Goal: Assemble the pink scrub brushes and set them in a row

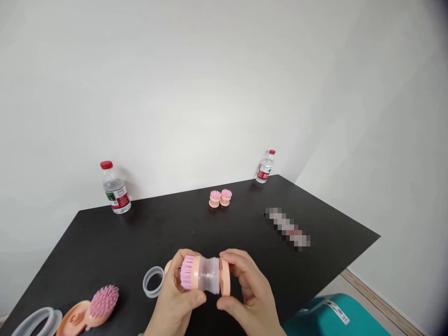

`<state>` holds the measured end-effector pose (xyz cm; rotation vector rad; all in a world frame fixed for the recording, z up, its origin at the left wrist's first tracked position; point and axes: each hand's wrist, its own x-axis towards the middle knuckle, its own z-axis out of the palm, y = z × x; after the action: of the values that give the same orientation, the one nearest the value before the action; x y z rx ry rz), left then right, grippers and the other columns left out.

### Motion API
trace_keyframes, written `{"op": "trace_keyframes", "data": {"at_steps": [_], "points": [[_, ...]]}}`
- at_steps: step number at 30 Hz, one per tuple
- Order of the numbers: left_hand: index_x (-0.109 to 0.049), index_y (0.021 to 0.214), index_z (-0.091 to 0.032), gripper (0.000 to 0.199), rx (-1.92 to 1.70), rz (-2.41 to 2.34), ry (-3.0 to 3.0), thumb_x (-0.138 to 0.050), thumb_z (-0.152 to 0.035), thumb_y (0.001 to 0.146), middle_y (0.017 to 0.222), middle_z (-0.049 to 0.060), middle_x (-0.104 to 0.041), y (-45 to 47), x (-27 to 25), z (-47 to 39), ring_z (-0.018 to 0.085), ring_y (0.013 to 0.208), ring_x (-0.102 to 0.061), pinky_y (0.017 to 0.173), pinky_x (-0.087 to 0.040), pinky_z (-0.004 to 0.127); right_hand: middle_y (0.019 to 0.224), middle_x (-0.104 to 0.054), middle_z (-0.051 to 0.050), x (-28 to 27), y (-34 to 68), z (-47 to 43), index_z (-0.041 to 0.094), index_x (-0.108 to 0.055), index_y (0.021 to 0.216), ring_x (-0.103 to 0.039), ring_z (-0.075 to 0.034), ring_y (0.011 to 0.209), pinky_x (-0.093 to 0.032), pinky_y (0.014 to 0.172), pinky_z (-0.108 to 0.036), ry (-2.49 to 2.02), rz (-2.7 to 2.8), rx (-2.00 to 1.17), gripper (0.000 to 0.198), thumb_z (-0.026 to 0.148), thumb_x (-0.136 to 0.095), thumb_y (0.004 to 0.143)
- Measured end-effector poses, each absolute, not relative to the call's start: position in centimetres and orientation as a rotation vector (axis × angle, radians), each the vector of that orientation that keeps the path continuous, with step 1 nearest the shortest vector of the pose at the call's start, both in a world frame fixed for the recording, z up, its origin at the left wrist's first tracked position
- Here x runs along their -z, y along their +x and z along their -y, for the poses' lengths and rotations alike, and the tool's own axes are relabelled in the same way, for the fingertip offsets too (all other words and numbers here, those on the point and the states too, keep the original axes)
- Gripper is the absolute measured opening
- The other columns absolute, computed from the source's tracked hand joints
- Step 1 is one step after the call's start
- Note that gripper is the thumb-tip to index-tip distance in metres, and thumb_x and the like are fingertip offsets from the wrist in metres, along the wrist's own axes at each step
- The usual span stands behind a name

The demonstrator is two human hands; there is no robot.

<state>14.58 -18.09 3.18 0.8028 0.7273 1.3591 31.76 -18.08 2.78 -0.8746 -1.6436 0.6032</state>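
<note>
Left hand (175,301), gripping one clear-bodied brush (209,275) above the worktop (168,228), long axis crosswise; peach cap (226,277) at its right end, pinched by the nearer right hand (252,291).

The one view comes from a camera on the person's head, above the near side of the black table (175,228). It faces forward and down, toward the white wall (210,93) beyond the far edge. The left hand (171,301) and right hand (257,294) are close to the lens, low and near the middle. The wide view takes in both far table corners, the near right corner and some floor (334,284) at right; the far edge slants upward rightward.
</note>
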Motion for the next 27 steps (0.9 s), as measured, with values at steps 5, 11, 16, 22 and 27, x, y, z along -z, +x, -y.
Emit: {"op": "trace_keyframes", "data": {"at_steps": [5, 11, 16, 22, 27], "points": [[-0.064, 0.106, -0.028, 0.078, -1.333, -0.717, 0.791, -0.098, -0.052, 0.040, 0.106, 0.003, -0.058, 14.7, -2.2, 18.1, 0.018, 0.082, -0.057, 0.069, -0.045, 0.026, 0.110, -0.067, -0.010, -3.5, 31.7, 18.6, 0.026, -0.062, 0.122, -0.070, -0.025, 0.093, -0.062, 0.075, -0.032, -0.888, 1.680, -0.418, 0.056, 0.066, -0.067, 0.083], [-0.063, 0.102, -0.030, 0.074, -1.285, -0.665, 0.801, -0.098, -0.052, 0.040, 0.101, 0.000, -0.057, 14.8, -2.5, 18.3, 0.015, 0.077, -0.055, 0.067, -0.042, 0.025, 0.101, -0.069, -0.010, -4.1, 31.8, 18.9, 0.025, -0.063, 0.119, -0.070, -0.025, 0.084, -0.061, 0.069, -0.033, -0.910, 1.682, -0.309, 0.055, 0.068, -0.063, 0.084], [-0.064, 0.100, -0.027, 0.074, -1.291, -0.650, 0.782, -0.099, -0.050, 0.039, 0.096, 0.001, -0.059, 15.0, -2.8, 18.5, 0.014, 0.074, -0.053, 0.065, -0.040, 0.024, 0.100, -0.069, -0.008, -4.1, 32.0, 19.0, 0.026, -0.063, 0.118, -0.069, -0.023, 0.081, -0.060, 0.067, -0.032, -0.907, 1.696, -0.309, 0.055, 0.068, -0.064, 0.083], [-0.065, 0.101, -0.027, 0.072, -1.246, -0.645, 0.785, -0.097, -0.053, 0.042, 0.090, 0.000, -0.061, 15.0, -3.1, 18.5, 0.015, 0.076, -0.056, 0.068, -0.042, 0.025, 0.102, -0.069, -0.008, -3.7, 32.0, 19.0, 0.027, -0.063, 0.121, -0.070, -0.023, 0.083, -0.061, 0.069, -0.031, -0.913, 1.703, -0.353, 0.058, 0.070, -0.063, 0.083], [-0.066, 0.100, -0.026, 0.071, -1.266, -0.691, 0.805, -0.096, -0.055, 0.042, 0.088, 0.000, -0.060, 15.1, -3.1, 18.6, 0.017, 0.080, -0.056, 0.066, -0.040, 0.024, 0.105, -0.069, -0.009, -3.4, 32.1, 19.0, 0.027, -0.063, 0.124, -0.071, -0.024, 0.087, -0.061, 0.073, -0.032, -0.910, 1.710, -0.381, 0.060, 0.071, -0.061, 0.083]]}}
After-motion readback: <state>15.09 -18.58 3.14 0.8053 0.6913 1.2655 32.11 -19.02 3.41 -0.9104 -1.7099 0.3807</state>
